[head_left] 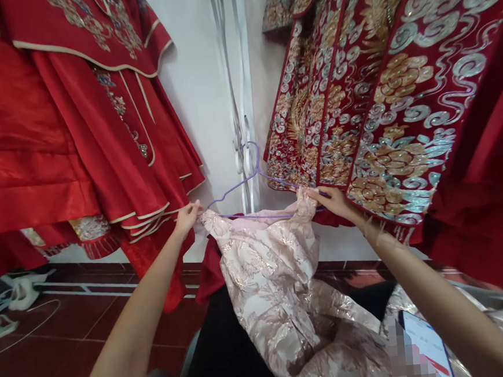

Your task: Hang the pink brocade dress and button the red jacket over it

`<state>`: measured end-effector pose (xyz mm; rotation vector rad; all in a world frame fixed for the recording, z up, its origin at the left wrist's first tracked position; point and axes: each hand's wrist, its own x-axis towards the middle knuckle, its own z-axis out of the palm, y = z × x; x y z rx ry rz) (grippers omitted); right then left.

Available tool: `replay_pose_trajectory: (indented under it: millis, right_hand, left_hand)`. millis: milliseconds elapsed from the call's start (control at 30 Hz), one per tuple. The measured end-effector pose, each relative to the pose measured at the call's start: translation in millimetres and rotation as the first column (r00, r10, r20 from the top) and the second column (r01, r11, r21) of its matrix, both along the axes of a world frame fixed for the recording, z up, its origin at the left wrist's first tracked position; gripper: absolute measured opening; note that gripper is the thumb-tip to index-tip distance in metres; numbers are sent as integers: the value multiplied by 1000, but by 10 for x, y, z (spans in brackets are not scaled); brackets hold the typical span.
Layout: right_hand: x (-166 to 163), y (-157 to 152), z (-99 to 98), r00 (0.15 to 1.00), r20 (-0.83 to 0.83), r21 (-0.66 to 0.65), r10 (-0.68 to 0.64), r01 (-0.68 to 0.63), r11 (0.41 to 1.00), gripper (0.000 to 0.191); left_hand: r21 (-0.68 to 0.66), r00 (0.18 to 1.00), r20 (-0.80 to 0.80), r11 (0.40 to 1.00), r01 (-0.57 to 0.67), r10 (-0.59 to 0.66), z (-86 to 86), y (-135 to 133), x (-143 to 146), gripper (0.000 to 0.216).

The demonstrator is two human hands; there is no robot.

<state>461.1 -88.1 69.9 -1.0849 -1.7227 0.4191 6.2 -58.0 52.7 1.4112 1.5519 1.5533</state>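
Note:
A pale pink brocade dress point(267, 274) with a metallic floral pattern lies over my lap, its neckline turned away from me. Through its shoulders runs a purple wire hanger point(234, 188), its hook pointing up toward the wall. My left hand point(188, 216) pinches the dress's left shoulder strap at the hanger's end. On the other side, my right hand point(328, 198) has its fingers closed on the right shoulder strap, over the hanger's arm. The skirt bunches up across my legs, and its lower part runs out of view.
Plain red garments point(67, 121) hang at the left, and a heavily embroidered red garment point(357, 99) hangs at the right. A phone point(427, 343) with a lit screen rests at lower right. White shoes point(24, 292) and metal rack bars point(107, 290) are near the tiled floor point(74, 365).

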Motion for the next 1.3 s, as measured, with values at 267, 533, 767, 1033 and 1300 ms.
replay_pose_trajectory:
  millis: [267, 533, 767, 1033, 1300]
  right_hand:
    - [-53, 84, -104, 964, -256, -279, 75, -148, 949, 52]
    - [-45, 106, -101, 975, -215, -183, 54, -95, 979, 51]
    - [-42, 40, -46, 960, -273, -196, 62, -119, 973, 48]
    - [-27, 35, -51, 955, -291, -192, 57, -116, 974, 45]
    - [-38, 21, -31, 954, -293, -184, 59, -117, 976, 47]
  left_hand:
    - [-114, 980, 94, 975, 188, -178, -241, -282, -137, 55]
    - [-181, 985, 136, 975, 128, -104, -315, -141, 120, 48]
    - [-126, 977, 199, 991, -50, 75, -447, -84, 134, 34]
    - [-135, 958, 264, 988, -77, 111, -509, -103, 167, 33]
    - [-74, 958, 269, 994, -85, 102, -534, -135, 158, 30]
